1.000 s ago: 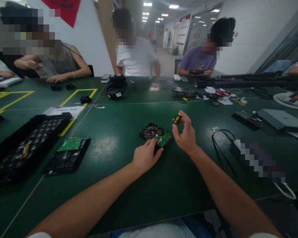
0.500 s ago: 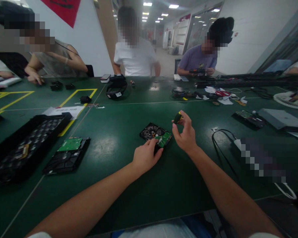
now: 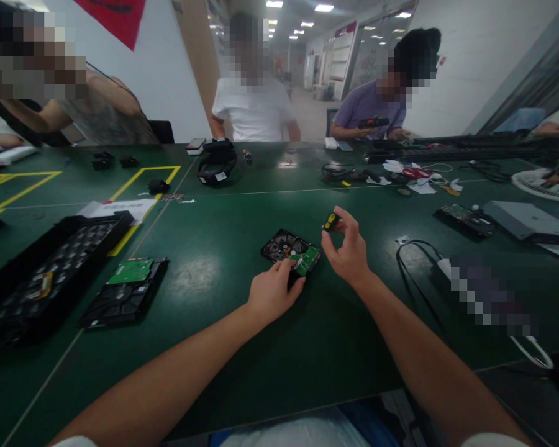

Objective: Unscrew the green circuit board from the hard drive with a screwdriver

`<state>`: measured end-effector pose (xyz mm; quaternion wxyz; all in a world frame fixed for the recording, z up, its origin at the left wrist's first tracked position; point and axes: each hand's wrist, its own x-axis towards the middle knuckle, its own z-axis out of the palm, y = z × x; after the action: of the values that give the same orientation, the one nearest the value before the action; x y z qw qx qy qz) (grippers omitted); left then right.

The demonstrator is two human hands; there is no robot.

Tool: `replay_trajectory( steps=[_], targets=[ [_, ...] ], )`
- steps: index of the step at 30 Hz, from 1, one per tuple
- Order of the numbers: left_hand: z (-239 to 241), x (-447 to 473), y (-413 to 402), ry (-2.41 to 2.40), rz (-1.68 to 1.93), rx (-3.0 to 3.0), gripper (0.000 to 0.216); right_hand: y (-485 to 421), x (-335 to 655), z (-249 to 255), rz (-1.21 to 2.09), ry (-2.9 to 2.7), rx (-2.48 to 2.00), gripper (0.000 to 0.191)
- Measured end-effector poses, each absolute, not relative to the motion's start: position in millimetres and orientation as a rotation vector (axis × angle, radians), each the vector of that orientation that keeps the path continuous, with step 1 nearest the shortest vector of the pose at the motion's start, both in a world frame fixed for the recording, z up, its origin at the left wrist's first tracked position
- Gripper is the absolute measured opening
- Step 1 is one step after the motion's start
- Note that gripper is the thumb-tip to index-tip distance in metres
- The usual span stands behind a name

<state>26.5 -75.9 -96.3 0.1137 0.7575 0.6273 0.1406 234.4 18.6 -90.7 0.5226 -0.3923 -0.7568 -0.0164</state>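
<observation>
A hard drive (image 3: 279, 244) with a green circuit board (image 3: 307, 259) lies on the green table in front of me. My left hand (image 3: 276, 287) grips its near edge, thumb at the side and fingers over the board. Just beyond the drive's right corner, my right hand (image 3: 347, 245) pinches a screwdriver (image 3: 331, 221) by its short black and yellow handle, between thumb and fingertips. Its shaft is too thin or blurred to make out. A second hard drive (image 3: 128, 297), also with a green board, rests to the left.
A long black tray-like housing (image 3: 74, 261) stands at the left. On the right lie a power strip (image 3: 489, 295) with a cable, another drive (image 3: 466, 220) and a grey box (image 3: 531, 220). Cables and scraps (image 3: 414, 177) are scattered farther back. Several people sit across the table.
The screwdriver handle has turned in my right fingers, showing more yellow. My left hand stays on the drive. The person at far left has raised an arm toward the head.
</observation>
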Motion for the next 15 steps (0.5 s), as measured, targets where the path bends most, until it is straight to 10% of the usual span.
replay_trajectory(
  steps=[15],
  targets=[
    [-98.8,26.7,-74.8,1.858,0.379,2.210,0.047,20.4,235.1,-89.2,-0.031,-1.784,-0.913,0.066]
  ],
)
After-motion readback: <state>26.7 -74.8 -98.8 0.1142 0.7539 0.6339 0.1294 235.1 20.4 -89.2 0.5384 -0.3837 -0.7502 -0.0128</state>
